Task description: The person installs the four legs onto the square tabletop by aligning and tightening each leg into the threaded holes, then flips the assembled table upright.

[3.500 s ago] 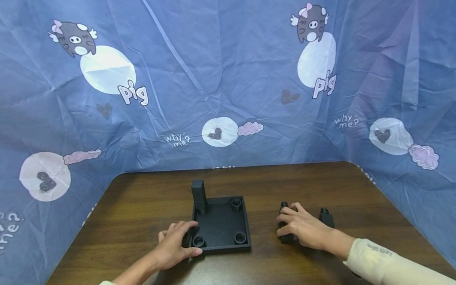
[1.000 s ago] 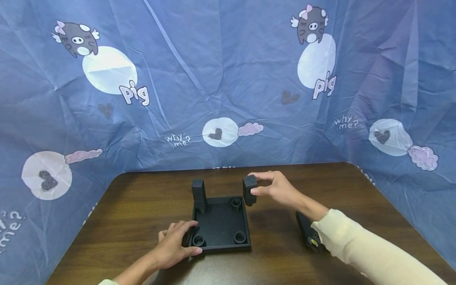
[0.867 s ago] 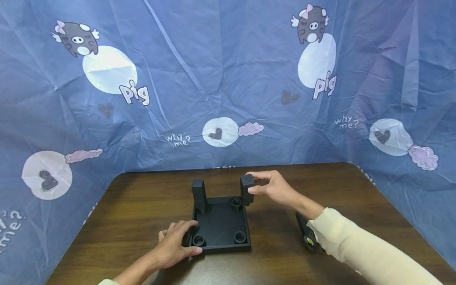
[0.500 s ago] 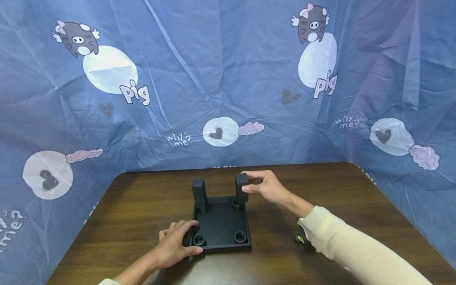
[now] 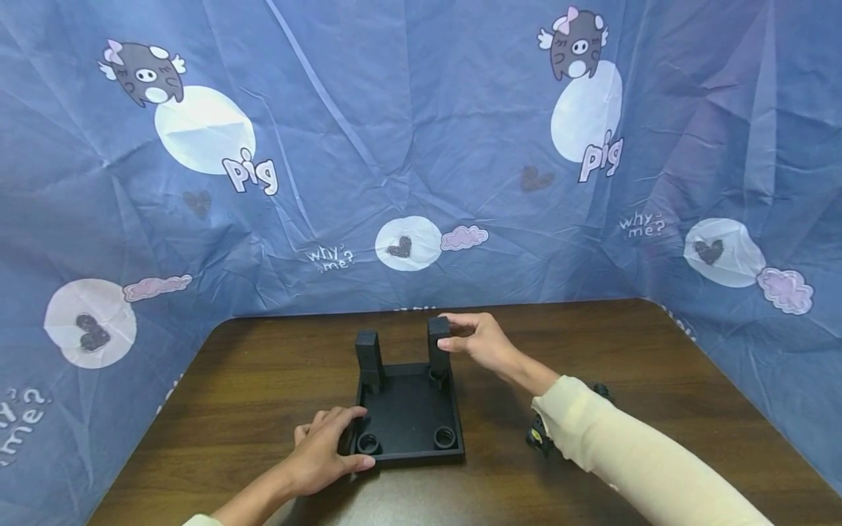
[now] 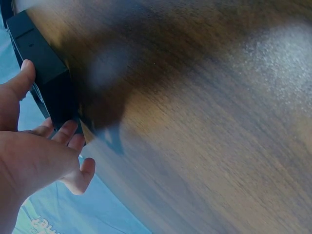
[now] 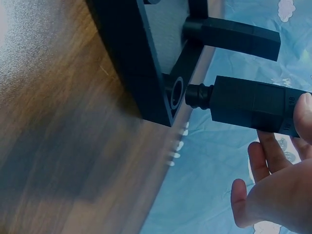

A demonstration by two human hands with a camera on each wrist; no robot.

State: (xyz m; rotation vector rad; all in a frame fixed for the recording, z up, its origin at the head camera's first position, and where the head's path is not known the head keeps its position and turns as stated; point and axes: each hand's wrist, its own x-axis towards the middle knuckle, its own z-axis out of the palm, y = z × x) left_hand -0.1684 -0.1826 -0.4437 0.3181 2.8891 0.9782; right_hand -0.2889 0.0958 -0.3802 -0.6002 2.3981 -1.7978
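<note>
A black square tray-like base [image 5: 409, 413] lies on the table, with round threaded sockets at its corners. My left hand [image 5: 321, 451] grips its near left corner, thumb at the front edge and fingers over the left side. One black leg [image 5: 369, 356] stands upright in the far left corner. My right hand [image 5: 488, 346] pinches another square black leg [image 5: 435, 359] near its top, between thumb and fingers. In the right wrist view this leg's threaded end [image 7: 197, 96] points at the far right socket [image 7: 177, 92], with a small gap between them.
Two more black parts lie to the right, partly hidden by the right sleeve: one [image 5: 538, 436] with a yellow-green spot, another [image 5: 602, 392] farther back. Near sockets [image 5: 368, 443] show at the base's front. A blue printed cloth [image 5: 408, 161] hangs behind the wooden table [image 5: 276, 365].
The right hand picked up a leg from the table at right, carried it left, and turned it upright over the far right socket. The left hand and base stayed put.
</note>
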